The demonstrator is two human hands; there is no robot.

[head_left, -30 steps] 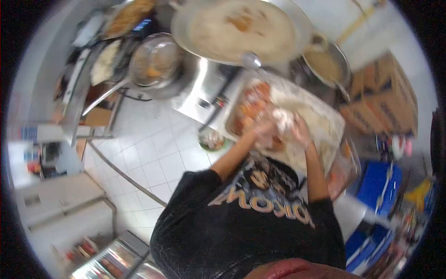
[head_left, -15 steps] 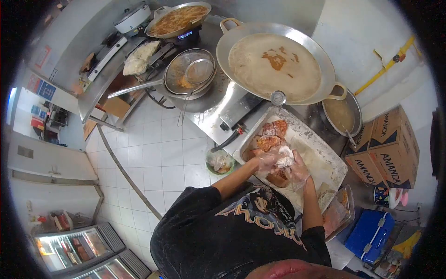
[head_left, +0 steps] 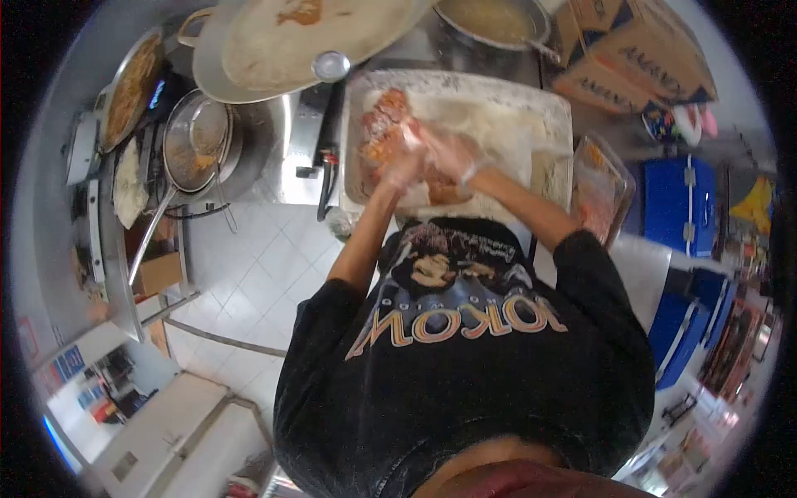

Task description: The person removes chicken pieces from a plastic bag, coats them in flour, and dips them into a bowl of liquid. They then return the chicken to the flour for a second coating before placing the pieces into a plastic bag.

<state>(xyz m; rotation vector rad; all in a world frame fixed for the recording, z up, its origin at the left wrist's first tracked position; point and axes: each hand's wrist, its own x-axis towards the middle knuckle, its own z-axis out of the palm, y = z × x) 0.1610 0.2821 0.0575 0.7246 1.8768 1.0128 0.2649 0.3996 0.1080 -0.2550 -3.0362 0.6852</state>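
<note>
In thin clear plastic gloves, my left hand (head_left: 403, 168) and my right hand (head_left: 456, 154) come together over the metal tray (head_left: 544, 98). Motion blurs the fingers, which look closed around a whitish, floured piece of meat (head_left: 412, 129), mostly hidden between them. Reddish-orange pieces of marinated meat (head_left: 390, 106) lie beside and beyond my left hand, some dusted white. Under my wrists, another brownish piece (head_left: 448, 192) rests near the tray's front edge. White flour (head_left: 506, 116) covers the right part of the tray.
Behind the tray stand a wide pan of pale liquid (head_left: 257, 62) and a smaller pot (head_left: 494, 21). A strainer (head_left: 198, 141) sits at left, its handle sticking out. At right are a clear container of meat (head_left: 599, 195), cartons (head_left: 623, 66) and a blue box (head_left: 679, 203).
My view has turned and shifted, so the tray sits higher and more level. Both hands have moved towards the meat pieces at the tray's left, staying together.
</note>
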